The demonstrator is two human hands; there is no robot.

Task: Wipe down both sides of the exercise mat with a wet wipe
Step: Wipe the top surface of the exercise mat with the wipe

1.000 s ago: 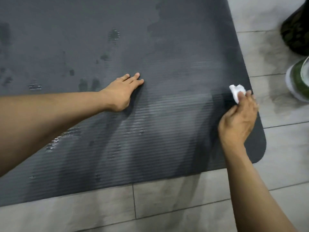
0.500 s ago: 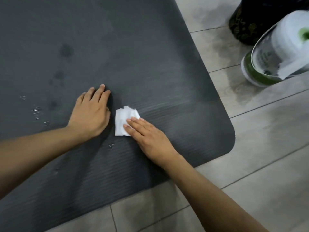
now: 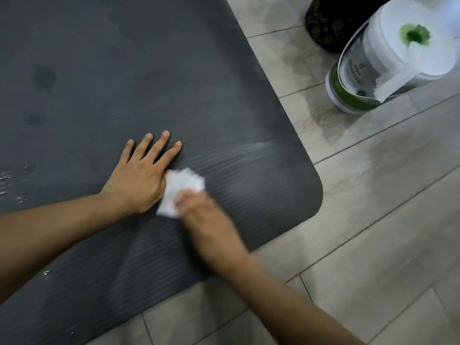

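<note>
The left hand (image 3: pixel 138 176) lies flat on the dark exercise mat (image 3: pixel 154 70), its fingers (image 3: pixel 157 145) straight, spread and holding nothing. The wet wipe (image 3: pixel 180 186) sits crumpled on the mat just beside that hand's thumb side, under the tips of the right hand (image 3: pixel 201 215). Blur hides whether those fingers press it flat or pinch it. A wipes tub (image 3: pixel 348 90) stands on the floor (image 3: pixel 373 220), well beyond the fingers.

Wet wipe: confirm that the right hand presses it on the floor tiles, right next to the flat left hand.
Not right. In the head view the right hand presses the wet wipe on the exercise mat, not on the floor tiles. It is next to the flat left hand.
</note>
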